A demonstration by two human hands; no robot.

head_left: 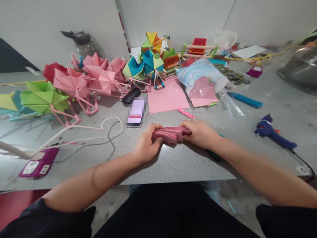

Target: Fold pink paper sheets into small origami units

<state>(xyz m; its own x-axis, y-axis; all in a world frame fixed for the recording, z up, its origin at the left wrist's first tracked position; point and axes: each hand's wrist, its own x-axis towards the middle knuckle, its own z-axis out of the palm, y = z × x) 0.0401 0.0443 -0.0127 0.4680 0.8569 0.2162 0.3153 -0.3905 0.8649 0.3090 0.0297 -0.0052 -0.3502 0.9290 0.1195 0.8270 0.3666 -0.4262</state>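
Low over the table's front part, both hands grip a stack of folded pink paper (170, 135). My left hand (150, 142) is closed on its left end, thumb in front and fingers behind. On the right end, my right hand (198, 132) is closed too, its fingers partly hidden. The folded layers lie close together, with pointed edges towards me. Just beyond the hands is a pink craft knife (186, 113), and behind it lies flat pink paper (167, 96). A phone (136, 112) with a lit screen lies left of the paper.
Folded-paper wheels on stick frames, pink (71, 82), green (44, 97) and blue (152, 62), line the back left. A plastic bag (201, 77) covers some pink paper. At right lie a blue glue gun (274, 132) and a blue cutter (245, 99). A white cable (74, 127) crosses the left side.
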